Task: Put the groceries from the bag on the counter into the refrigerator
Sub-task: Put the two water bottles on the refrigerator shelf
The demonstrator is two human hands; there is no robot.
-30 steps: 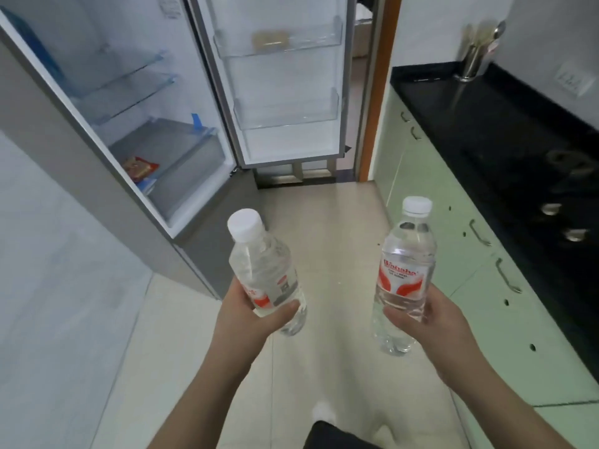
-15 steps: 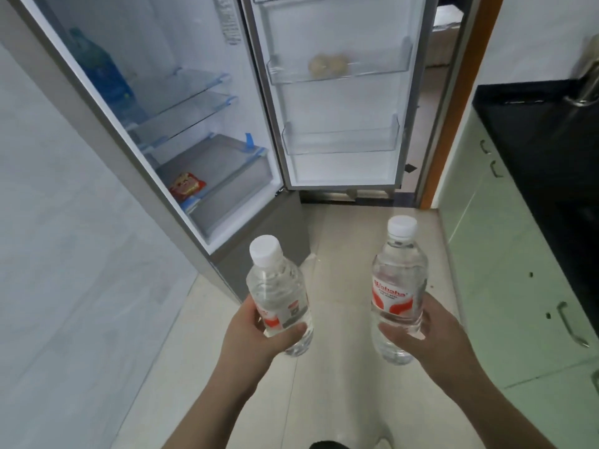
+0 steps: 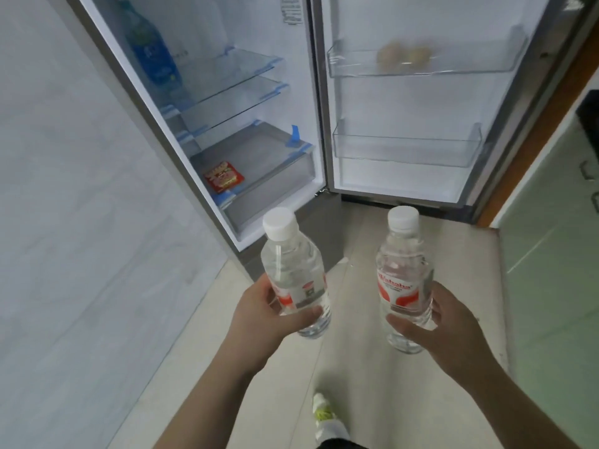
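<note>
My left hand [image 3: 259, 315] grips a clear water bottle [image 3: 291, 270] with a white cap and a red-and-white label, tilted a little left. My right hand [image 3: 437, 328] holds a second, matching water bottle [image 3: 402, 273] upright. Both bottles hang over the floor in front of the open refrigerator [image 3: 227, 92]. Its door [image 3: 421, 176] stands open to the right, with a lower door bin [image 3: 405, 150] and an upper bin [image 3: 421, 63] holding two pale round items. Inside, a blue bottle [image 3: 152, 56] stands on a glass shelf and a red packet [image 3: 223, 176] lies above the drawer.
A grey-white wall [image 3: 81, 222] runs along the left. Pale green cabinets [image 3: 551, 254] line the right, with an orange door frame [image 3: 534, 140] beside them. My shoe [image 3: 324, 413] shows on the tiled floor [image 3: 356, 367] below.
I have walked closer to the refrigerator and turned toward it. The counter has slid out of view on the right. Both hands keep their bottles.
</note>
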